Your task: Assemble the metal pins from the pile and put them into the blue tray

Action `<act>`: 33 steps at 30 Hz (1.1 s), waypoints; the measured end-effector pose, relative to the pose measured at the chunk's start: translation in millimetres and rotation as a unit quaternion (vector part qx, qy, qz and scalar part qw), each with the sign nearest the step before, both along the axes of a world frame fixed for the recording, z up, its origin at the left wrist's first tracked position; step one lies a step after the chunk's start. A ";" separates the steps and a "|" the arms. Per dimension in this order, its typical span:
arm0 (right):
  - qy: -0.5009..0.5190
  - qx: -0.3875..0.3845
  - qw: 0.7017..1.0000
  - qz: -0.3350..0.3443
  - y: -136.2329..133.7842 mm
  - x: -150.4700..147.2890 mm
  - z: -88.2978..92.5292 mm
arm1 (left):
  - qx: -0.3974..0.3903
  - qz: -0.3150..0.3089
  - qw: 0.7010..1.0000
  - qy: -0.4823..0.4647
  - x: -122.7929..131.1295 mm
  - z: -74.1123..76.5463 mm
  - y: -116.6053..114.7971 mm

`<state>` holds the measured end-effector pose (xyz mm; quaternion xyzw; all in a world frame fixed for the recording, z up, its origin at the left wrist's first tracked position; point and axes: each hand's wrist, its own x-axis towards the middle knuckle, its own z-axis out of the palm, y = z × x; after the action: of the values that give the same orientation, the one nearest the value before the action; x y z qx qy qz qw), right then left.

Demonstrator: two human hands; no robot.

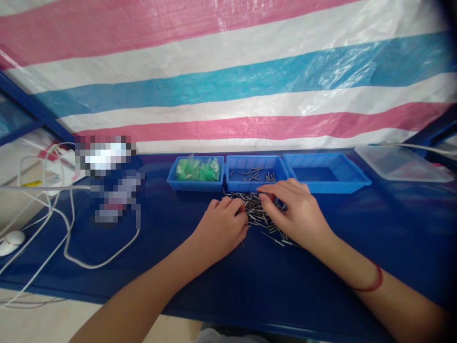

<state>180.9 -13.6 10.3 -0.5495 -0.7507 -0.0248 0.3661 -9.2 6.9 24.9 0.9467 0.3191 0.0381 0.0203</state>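
A loose pile of thin metal pins that look like blind rivets [259, 209] lies on the blue tabletop. My left hand [224, 221] rests at the pile's left edge with its fingers curled in; whatever they hold is hidden. Over the right side of the pile is my right hand [294, 209], its thumb and index fingertips close together in a pinch. Anything between those tips is too small to make out. Just behind the pile, the middle blue bin [255, 186] contains several of the same metal pins [254, 175].
Left of the middle bin stands a blue bin [173, 182] with green plastic packets [198, 169]. On the right is another blue bin [328, 186], beside a translucent lid [400, 164]. White cables [67, 224] and a mouse [12, 241] occupy the left; a striped sheet [228, 90] hangs behind.
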 end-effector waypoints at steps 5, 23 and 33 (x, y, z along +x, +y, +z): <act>0.036 -0.022 0.998 0.052 -5.4 -5.1 1.0 | -0.029 0.043 0.991 -0.119 1.0 -4.2 2.7; 0.220 -0.156 0.957 0.107 -9.4 -8.5 2.8 | -0.127 0.075 0.940 -0.307 -0.6 -3.3 7.8; 0.204 -0.105 0.966 0.118 -8.1 -8.9 4.7 | -0.100 0.030 0.943 -0.315 -3.8 -4.2 10.7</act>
<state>172.0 -21.7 15.0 -0.4860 -0.7180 0.2098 0.4518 -12.9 17.6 20.7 0.8696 0.3267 0.3029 0.2130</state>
